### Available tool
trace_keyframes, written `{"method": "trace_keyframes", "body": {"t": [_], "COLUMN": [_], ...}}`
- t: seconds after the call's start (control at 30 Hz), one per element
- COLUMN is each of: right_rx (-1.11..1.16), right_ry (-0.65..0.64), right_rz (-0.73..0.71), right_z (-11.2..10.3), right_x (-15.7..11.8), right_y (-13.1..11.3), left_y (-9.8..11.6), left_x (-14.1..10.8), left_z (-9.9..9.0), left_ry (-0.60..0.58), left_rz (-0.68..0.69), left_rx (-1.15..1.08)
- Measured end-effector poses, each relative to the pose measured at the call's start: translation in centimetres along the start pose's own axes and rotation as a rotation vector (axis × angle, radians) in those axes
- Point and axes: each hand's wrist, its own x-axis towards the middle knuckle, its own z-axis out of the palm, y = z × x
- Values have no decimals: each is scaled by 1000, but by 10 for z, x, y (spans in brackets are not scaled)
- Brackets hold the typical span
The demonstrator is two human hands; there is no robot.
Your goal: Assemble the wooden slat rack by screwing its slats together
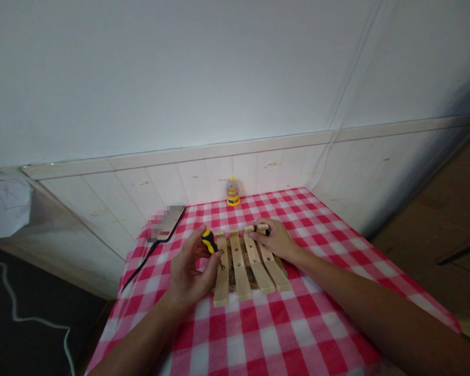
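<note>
In the head view, several pale wooden slats (241, 274) lie side by side on the table, with small dark screws or holes along them. Beneath the slats a brownish patterned piece partly shows. My left hand (194, 266) is closed around a yellow and black screwdriver (209, 241) at the left edge of the leftmost slat; the screwdriver's tip is not clearly visible. At the far right end, my right hand (276, 237) grips the upper part of the rightmost slats, its fingers curled about their raised ends.
A red and white checked cloth (305, 324) covers the table. By the wall stands a clear and yellow screwdriver-bit holder (233, 192). A phone (172, 222) with a black cable (139, 269) lies at the back left. White panelling (196, 180) borders the far edge.
</note>
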Motion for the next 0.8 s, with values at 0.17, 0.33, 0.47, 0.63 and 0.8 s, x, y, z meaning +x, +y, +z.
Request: {"method": "trace_keyframes", "body": {"t": [0.17, 0.33, 0.47, 0.63, 0.8], "right_rx": [3, -5, -10, -6, 0], "right_ry": [-5, -2, -5, -7, -5], "right_rz": [-2, -2, 0, 1, -1], "right_z": [0, 0, -1, -1, 0], "right_x": [0, -1, -1, 0, -1], "right_y": [-1, -1, -1, -1, 0], "left_y": [-1, -2, -2, -3, -3], "left_x": [2, 3, 3, 3, 3], "left_z": [-1, 0, 0, -1, -1], "left_ry": [-3, 11, 15, 26, 16], "left_rz": [28, 42, 14, 27, 38], "left_rx": [38, 22, 12, 33, 32]}}
